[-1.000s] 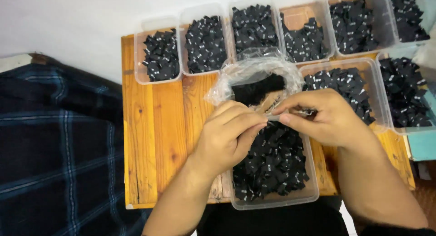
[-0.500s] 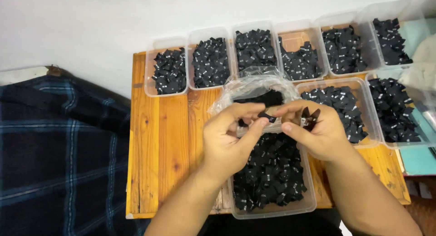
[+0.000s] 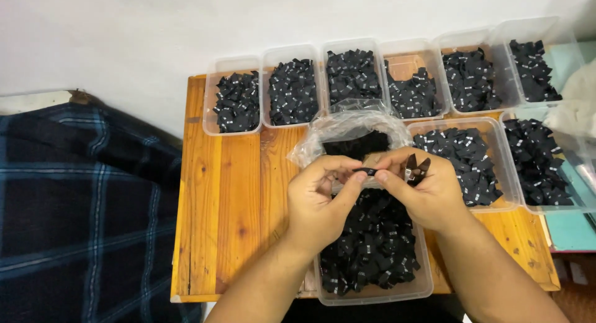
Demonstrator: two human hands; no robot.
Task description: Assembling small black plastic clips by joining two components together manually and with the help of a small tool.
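Both hands meet over a clear plastic tub (image 3: 422,286) full of small black fabric labels. My left hand (image 3: 320,199) and my right hand (image 3: 422,192) pinch one black label (image 3: 367,171) between thumbs and forefingers. A small stack of black labels (image 3: 415,168) is also tucked in my right hand's fingers. Just behind the hands sits an open clear plastic bag (image 3: 347,127) with more black labels inside.
A wooden table (image 3: 226,211) carries a back row of several clear tubs (image 3: 239,99) of black labels, plus two more tubs (image 3: 490,168) at the right. Dark plaid cloth (image 3: 81,217) lies left of the table. A white wall is behind.
The hands have lifted slightly off the tub and parted a little, now stretching a single label between them. The view shifted, so the table sits further right and lower.
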